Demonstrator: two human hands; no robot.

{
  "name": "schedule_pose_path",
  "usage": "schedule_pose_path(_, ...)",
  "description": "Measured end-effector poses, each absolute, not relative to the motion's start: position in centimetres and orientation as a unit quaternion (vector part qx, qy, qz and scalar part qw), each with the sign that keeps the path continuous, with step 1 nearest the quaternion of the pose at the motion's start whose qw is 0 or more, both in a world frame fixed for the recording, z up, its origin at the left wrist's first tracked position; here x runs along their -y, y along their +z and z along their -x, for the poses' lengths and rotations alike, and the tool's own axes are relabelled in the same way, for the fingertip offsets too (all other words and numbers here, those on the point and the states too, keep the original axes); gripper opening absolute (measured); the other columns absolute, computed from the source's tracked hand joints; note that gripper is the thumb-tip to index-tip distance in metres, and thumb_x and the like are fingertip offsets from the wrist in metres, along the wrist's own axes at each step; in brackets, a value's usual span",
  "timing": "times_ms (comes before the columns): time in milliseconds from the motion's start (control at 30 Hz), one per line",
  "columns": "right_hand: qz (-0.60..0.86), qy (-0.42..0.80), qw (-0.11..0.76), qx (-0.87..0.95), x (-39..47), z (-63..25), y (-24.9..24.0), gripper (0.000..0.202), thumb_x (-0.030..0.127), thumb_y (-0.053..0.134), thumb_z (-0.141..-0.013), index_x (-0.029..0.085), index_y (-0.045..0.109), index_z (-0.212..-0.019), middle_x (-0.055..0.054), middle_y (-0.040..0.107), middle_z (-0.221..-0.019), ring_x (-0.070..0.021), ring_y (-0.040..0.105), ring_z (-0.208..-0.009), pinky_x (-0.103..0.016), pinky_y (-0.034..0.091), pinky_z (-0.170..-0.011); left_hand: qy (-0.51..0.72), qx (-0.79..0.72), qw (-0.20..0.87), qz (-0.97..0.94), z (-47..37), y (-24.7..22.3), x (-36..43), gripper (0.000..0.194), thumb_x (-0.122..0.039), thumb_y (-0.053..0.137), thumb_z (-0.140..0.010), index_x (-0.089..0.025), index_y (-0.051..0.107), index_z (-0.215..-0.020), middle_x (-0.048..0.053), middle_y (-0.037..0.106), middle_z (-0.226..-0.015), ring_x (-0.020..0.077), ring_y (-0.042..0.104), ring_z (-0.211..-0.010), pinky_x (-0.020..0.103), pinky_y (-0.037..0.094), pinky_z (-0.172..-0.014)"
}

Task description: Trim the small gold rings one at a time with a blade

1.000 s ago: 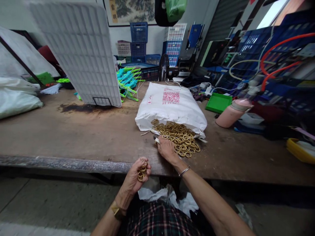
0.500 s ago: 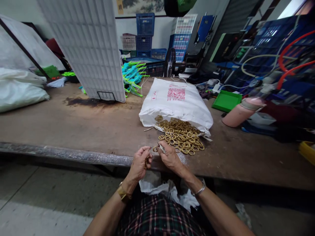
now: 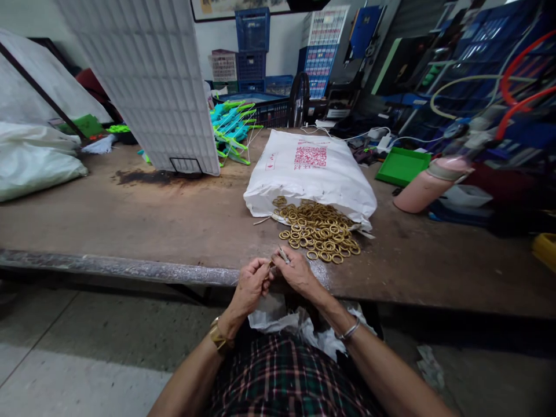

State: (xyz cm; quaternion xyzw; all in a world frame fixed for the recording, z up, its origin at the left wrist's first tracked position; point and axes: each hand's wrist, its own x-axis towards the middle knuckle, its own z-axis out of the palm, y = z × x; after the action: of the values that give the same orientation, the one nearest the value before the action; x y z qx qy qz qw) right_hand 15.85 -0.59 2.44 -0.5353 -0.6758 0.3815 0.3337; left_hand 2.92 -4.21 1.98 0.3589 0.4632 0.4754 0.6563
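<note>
A heap of brass rings (image 3: 319, 234) spills from the open mouth of a white sack (image 3: 310, 174) lying on the brown workbench (image 3: 130, 231). My left hand (image 3: 251, 285) is closed around a small bunch of brass rings at the bench's front edge. My right hand (image 3: 296, 271) meets it fingertip to fingertip, pinching a brass ring and a small pale object between the fingers. Both hands hover just short of the heap. A crumpled white plastic bag (image 3: 299, 330) lies on my lap below them.
A white gridded panel (image 3: 147, 87) stands on the bench at the back left, with teal and green plastic pieces (image 3: 232, 130) behind it. A pink flask (image 3: 428, 185) and green tray (image 3: 402, 166) sit to the right. White sacks (image 3: 35, 159) lie far left. Blue crates stand behind.
My right hand left the heap with a ring and came back to the bench edge. My left hand rose to meet it. The view has tilted down slightly.
</note>
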Motion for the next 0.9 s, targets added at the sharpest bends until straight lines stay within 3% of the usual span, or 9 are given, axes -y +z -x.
schedule_pose_path(367, 0.554, 0.33, 0.319, 0.695, 0.7, -16.6, 1.7, 0.022, 0.033, 0.036, -0.082, 0.019, 0.047, -0.069, 0.005, 0.046, -0.056, -0.009, 0.04, -0.051, -0.02, 0.029, -0.051, 0.468, -0.436, 0.686, -0.346, -3.2, 2.0, 4.3, 0.028, -0.041, 0.06, -0.071, -0.016, 0.048, -0.076, -0.004, 0.051, -0.06, 0.0017, 0.036, -0.037, 0.014, 0.026, -0.033)
schedule_pose_path(633, 0.51, 0.226, 0.193, 0.807, 2.1, -17.1, 1.9, 0.018, 0.016, 0.037, -0.076, 0.019, 0.054, -0.077, 0.0, 0.056, -0.063, -0.011, 0.045, -0.056, -0.021, 0.027, -0.055, 0.483, -0.463, 0.629, -0.396, -3.3, 1.6, 4.1, 0.031, -0.045, 0.058, -0.072, -0.016, 0.05, -0.074, -0.005, 0.05, -0.057, 0.0027, 0.035, -0.038, 0.016, 0.028, -0.034)
schedule_pose_path(900, 0.525, 0.177, 0.12, 0.824, 2.2, -16.8, 1.7, 0.024, 0.015, 0.038, -0.074, 0.019, 0.057, -0.088, -0.003, 0.063, -0.072, -0.0135, 0.051, -0.062, -0.025, 0.023, -0.055, 0.484, -0.477, 0.603, -0.418, -3.1, 1.0, 4.1, 0.031, -0.046, 0.057, -0.073, -0.016, 0.05, -0.072, -0.005, 0.048, -0.052, 0.0029, 0.034, -0.035, 0.016, 0.027, -0.035)
